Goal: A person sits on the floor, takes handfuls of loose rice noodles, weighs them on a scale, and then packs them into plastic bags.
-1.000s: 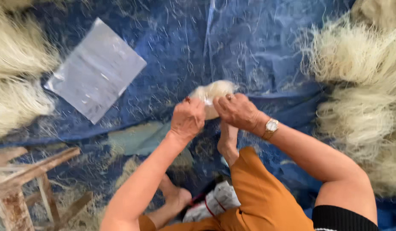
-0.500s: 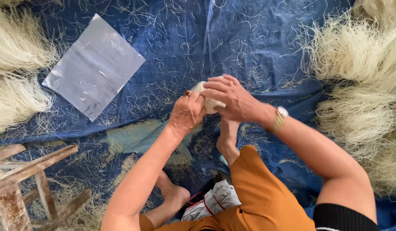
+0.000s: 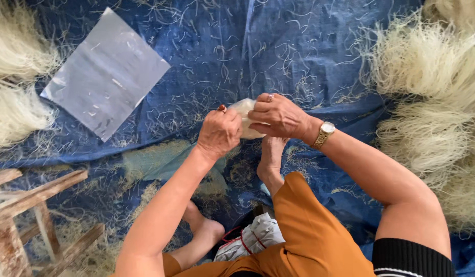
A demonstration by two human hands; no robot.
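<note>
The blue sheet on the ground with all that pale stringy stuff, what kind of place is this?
Probably a floor-level handcraft workspace for sorting fibre: a blue tarp strewn with loose strands, heaps of pale fibre at both sides, and a rough wooden stool.

Both forearms reach forward and converge; the left hand [image 3: 219,132] is curled with knuckles up; the right hand [image 3: 277,116] lies palm down, fingers bent, touching the left, wrist slightly flexed.

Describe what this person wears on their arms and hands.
Both forearms are bare. The right hand has a gold-coloured wristwatch with a pale dial and a ring; the upper arm shows a black sleeve with white stripes. The left hand wears a reddish-stoned ring.
</note>
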